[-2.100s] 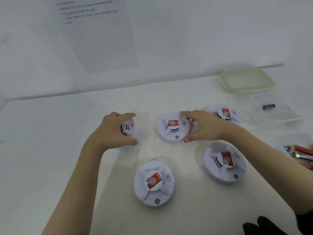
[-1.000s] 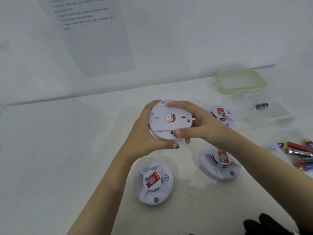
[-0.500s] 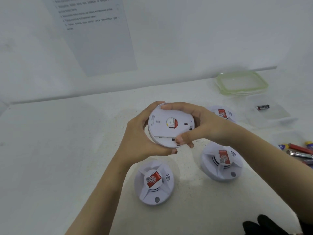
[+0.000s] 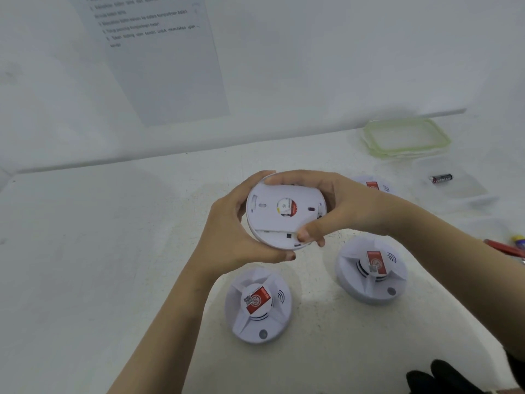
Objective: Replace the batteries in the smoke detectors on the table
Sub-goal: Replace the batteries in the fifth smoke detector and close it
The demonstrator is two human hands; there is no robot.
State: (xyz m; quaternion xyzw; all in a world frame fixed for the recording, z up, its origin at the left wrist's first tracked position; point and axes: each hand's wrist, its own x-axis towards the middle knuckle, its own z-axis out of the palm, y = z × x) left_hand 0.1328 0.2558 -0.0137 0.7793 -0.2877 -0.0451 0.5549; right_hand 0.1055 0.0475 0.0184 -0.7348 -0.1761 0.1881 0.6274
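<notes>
Both hands hold one white smoke detector (image 4: 279, 214) above the table, its flat back plate turned toward me. My left hand (image 4: 230, 237) cups its left and lower rim. My right hand (image 4: 338, 206) grips the top and right rim, thumb pressed on the lower edge of the back plate. Three more detectors rest face up on the table: one in front (image 4: 257, 307), one at the right (image 4: 370, 270), and one (image 4: 376, 186) mostly hidden behind my right hand.
A clear tub (image 4: 454, 184) at the right holds one black battery (image 4: 441, 178). A green-rimmed lid (image 4: 406, 137) lies behind it. Loose red and blue batteries (image 4: 508, 247) sit at the right edge. A printed sheet (image 4: 159, 52) hangs on the wall.
Two seconds ago each hand rested on a detector on the table. One detector was lifted and flipped back-side up; since then my right thumb has shifted along its lower edge.
</notes>
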